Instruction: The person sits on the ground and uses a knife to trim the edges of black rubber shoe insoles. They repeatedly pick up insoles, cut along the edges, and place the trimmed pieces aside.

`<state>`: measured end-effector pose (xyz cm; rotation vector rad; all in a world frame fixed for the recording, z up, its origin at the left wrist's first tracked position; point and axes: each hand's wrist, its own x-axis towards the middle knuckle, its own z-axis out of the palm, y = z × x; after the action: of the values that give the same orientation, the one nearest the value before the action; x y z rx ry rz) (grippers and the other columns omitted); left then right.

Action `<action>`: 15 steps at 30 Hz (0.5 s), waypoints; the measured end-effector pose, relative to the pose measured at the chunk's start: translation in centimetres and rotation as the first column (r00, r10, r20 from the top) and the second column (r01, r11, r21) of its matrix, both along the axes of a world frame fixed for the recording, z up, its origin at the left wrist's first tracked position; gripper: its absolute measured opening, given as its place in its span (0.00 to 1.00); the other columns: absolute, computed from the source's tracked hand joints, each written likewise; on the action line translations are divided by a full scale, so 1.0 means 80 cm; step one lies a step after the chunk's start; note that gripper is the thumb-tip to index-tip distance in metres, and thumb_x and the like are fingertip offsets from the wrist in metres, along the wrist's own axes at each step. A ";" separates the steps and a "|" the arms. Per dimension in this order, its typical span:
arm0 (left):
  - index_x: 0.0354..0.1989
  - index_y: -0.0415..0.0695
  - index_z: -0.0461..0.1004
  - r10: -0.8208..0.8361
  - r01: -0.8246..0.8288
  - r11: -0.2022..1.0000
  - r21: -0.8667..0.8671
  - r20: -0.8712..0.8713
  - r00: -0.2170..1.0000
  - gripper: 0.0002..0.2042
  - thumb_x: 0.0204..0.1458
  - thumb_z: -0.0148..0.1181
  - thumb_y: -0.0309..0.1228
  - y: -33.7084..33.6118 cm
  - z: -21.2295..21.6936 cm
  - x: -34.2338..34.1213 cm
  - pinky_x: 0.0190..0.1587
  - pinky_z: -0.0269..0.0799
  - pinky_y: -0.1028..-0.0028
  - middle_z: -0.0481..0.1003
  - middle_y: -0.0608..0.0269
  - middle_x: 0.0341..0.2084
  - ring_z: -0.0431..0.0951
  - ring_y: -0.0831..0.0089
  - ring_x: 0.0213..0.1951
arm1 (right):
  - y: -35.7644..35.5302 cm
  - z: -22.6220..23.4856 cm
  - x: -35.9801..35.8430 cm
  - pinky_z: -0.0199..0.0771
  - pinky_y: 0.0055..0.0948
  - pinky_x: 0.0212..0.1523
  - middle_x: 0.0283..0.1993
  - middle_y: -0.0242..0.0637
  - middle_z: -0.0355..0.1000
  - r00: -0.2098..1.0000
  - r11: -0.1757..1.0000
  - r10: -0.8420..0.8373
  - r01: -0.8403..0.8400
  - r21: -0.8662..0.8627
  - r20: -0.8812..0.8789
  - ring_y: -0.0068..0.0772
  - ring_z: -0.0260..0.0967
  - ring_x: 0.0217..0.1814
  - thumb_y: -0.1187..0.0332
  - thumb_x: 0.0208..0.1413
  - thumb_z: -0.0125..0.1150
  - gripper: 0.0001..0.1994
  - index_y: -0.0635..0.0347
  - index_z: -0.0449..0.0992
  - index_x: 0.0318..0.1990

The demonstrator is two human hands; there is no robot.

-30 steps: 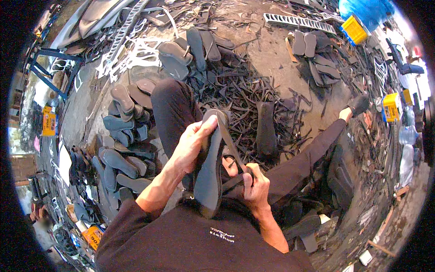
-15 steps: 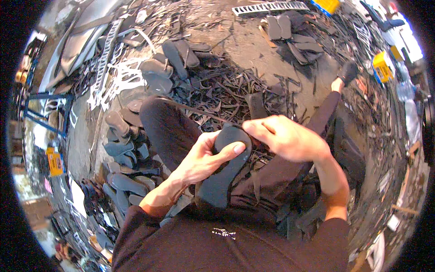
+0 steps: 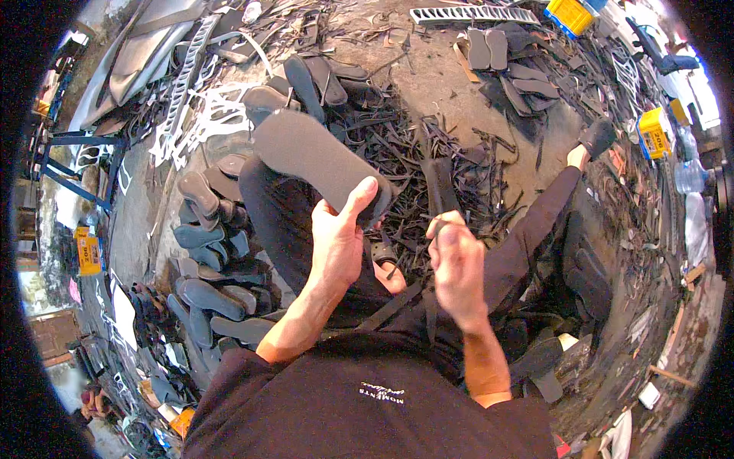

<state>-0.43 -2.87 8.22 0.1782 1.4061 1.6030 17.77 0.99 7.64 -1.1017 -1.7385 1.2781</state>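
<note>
At the far left, a blue metal frame (image 3: 80,168) stands above a yellow box (image 3: 89,251). Further right, loose grey soles (image 3: 210,298) lie heaped on the floor beside the person's left leg, with white cut-out sheeting (image 3: 202,118) beyond them.

The held sole (image 3: 317,157) slants over the left knee, its broad far end up and to the left. The left hand (image 3: 340,241) grasps its near end, thumb pressed on the upper face and the other fingers mostly hidden beneath. 0.5 s ago this sole pointed down toward the lap, and the right hand was at its rim, a thin strip stretching from there toward the left knee; now the sole is swung outward and its flat face shows.

Past it, dark scraps (image 3: 405,161) cover the floor, and a long dark piece (image 3: 440,183) lies on them as before. The right hand (image 3: 456,264) has drawn back, lower and apart from the sole. Its fingers are clenched but blurred; whether they grip anything I cannot tell.

Toward the upper right, 2 soles side by side (image 3: 487,50) lie on the floor, and at the far right is another yellow box (image 3: 655,132).
</note>
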 end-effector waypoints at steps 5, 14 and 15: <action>0.56 0.47 0.77 0.054 -0.135 0.959 0.251 0.304 0.951 0.15 0.66 0.67 0.38 -0.004 -0.003 0.017 0.50 0.81 0.65 0.82 0.67 0.52 0.84 0.72 0.49 | -0.063 -0.032 -0.008 0.74 0.38 0.28 0.28 0.42 0.77 0.975 0.998 -0.049 0.043 0.034 0.214 0.33 0.76 0.26 0.57 0.75 0.55 0.14 0.61 0.74 0.47; 0.59 0.47 0.78 -0.057 -0.092 0.951 0.296 0.458 0.887 0.15 0.69 0.62 0.38 -0.034 0.011 0.019 0.53 0.81 0.68 0.84 0.66 0.49 0.85 0.72 0.48 | -0.085 -0.059 0.014 0.73 0.37 0.29 0.29 0.49 0.75 0.981 0.997 -0.059 0.048 0.065 0.182 0.47 0.76 0.26 0.59 0.71 0.60 0.13 0.61 0.75 0.49; 0.57 0.45 0.78 -0.082 -0.086 0.942 0.324 0.473 0.877 0.13 0.69 0.62 0.36 -0.040 0.006 0.018 0.55 0.81 0.68 0.84 0.64 0.48 0.85 0.71 0.48 | -0.078 -0.047 0.007 0.75 0.42 0.31 0.30 0.51 0.75 0.982 0.992 -0.078 0.058 0.115 0.171 0.56 0.79 0.29 0.55 0.73 0.58 0.15 0.60 0.75 0.48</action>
<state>0.98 -6.10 8.68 -0.0280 0.7436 1.7317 18.36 -5.24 3.86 -1.2301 -1.8593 1.0580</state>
